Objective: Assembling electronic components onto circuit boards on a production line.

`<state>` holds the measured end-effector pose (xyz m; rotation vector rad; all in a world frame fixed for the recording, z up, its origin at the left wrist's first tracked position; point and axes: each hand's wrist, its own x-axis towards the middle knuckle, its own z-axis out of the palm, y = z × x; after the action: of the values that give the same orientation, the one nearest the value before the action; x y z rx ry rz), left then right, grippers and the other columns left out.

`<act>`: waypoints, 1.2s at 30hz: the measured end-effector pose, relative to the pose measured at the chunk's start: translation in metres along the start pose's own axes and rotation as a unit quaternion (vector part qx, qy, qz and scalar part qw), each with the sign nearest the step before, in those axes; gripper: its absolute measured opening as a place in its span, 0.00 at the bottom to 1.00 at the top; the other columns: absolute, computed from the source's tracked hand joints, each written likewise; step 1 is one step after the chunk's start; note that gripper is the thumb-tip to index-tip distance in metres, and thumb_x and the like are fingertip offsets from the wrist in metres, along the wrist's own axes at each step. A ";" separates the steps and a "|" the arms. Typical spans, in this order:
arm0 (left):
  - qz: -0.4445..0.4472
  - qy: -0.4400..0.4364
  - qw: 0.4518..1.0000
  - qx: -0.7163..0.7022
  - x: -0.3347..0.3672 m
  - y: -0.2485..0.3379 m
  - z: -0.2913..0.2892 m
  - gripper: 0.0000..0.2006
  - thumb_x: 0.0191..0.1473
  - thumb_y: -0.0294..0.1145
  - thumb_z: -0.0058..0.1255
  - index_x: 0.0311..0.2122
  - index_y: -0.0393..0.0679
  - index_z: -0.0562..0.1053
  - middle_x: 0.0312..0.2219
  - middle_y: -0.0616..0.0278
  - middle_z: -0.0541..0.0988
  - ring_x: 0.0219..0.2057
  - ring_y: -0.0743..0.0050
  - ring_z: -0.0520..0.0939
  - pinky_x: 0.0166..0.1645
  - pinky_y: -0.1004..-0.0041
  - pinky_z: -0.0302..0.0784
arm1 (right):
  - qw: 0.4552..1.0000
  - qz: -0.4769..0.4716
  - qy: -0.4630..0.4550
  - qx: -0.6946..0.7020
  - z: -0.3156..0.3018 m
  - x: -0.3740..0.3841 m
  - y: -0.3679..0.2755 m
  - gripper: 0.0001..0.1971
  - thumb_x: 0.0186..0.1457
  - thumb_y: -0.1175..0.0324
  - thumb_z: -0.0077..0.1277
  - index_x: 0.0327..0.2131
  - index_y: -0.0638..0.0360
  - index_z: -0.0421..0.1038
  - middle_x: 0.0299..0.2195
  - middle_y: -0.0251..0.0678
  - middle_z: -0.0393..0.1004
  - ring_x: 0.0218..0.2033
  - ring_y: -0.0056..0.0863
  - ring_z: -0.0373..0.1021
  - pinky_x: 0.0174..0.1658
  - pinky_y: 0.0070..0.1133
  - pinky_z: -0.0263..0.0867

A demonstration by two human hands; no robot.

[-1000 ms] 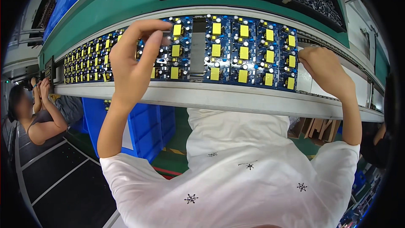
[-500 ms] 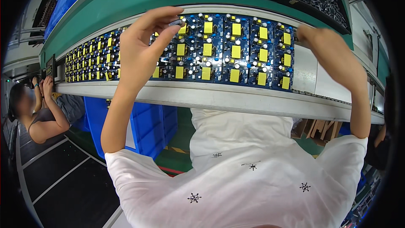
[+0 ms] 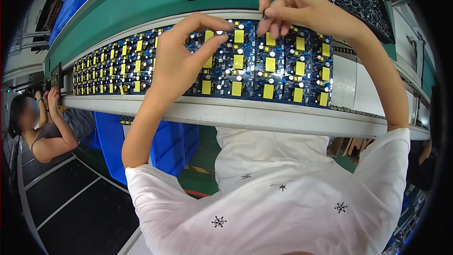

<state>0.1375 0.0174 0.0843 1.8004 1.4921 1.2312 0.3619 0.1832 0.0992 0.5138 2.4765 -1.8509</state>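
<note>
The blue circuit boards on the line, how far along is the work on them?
Done: the blue circuit boards already carry yellow blocks and silver-topped parts. In hand: the right hand pinches a small dark part above them; the left hand rests on them, thumb and forefinger apart. Left: that part is not yet placed.

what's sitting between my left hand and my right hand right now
In the head view, part of the blue circuit board panel lies between the left hand and right hand: one yellow block and small silver-topped parts. The fingertips stay apart.
</note>
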 end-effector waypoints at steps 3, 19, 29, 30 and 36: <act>0.041 0.005 0.998 0.047 0.000 -0.002 -0.004 0.07 0.50 0.21 0.59 0.37 0.38 0.80 0.35 0.59 0.82 0.39 0.71 0.82 0.47 0.74 0.76 | 0.998 0.019 0.049 0.032 0.008 0.008 -0.010 0.07 0.65 0.70 0.46 0.39 0.65 0.69 0.34 0.38 0.77 0.34 0.19 0.74 0.37 0.17 0.70; 0.056 0.017 0.995 0.075 -0.007 -0.006 -0.008 0.09 0.47 0.22 0.62 0.37 0.41 0.81 0.32 0.62 0.79 0.34 0.74 0.79 0.42 0.76 0.73 | 0.959 -0.157 0.124 -0.203 0.018 0.018 -0.017 0.07 0.55 0.75 0.53 0.35 0.71 0.75 0.29 0.39 0.79 0.30 0.21 0.74 0.37 0.20 0.70; 0.030 0.019 0.997 0.069 -0.007 -0.011 0.000 0.08 0.49 0.23 0.60 0.37 0.40 0.80 0.31 0.62 0.79 0.33 0.75 0.79 0.42 0.76 0.73 | 0.948 -0.102 0.114 -0.279 0.028 0.028 -0.003 0.06 0.48 0.79 0.52 0.33 0.69 0.70 0.26 0.47 0.75 0.30 0.40 0.75 0.36 0.28 0.69; 0.030 0.018 0.997 0.069 -0.007 -0.012 0.000 0.08 0.49 0.23 0.60 0.37 0.40 0.80 0.31 0.62 0.79 0.33 0.75 0.79 0.42 0.76 0.73 | 0.945 -0.113 0.115 -0.286 0.028 0.029 -0.003 0.06 0.48 0.80 0.52 0.32 0.68 0.69 0.26 0.47 0.74 0.30 0.42 0.74 0.36 0.30 0.68; 0.002 0.014 0.998 0.057 -0.009 -0.016 0.001 0.08 0.50 0.25 0.59 0.38 0.39 0.80 0.30 0.63 0.80 0.33 0.76 0.79 0.43 0.76 0.73 | 0.837 -0.359 0.187 -0.368 0.035 0.021 0.001 0.07 0.47 0.81 0.51 0.31 0.67 0.65 0.25 0.48 0.72 0.31 0.49 0.72 0.35 0.35 0.66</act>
<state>0.1305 0.0133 0.0675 1.8672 1.6038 1.2001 0.3356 0.1560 0.0830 -0.1449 3.6780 -0.6825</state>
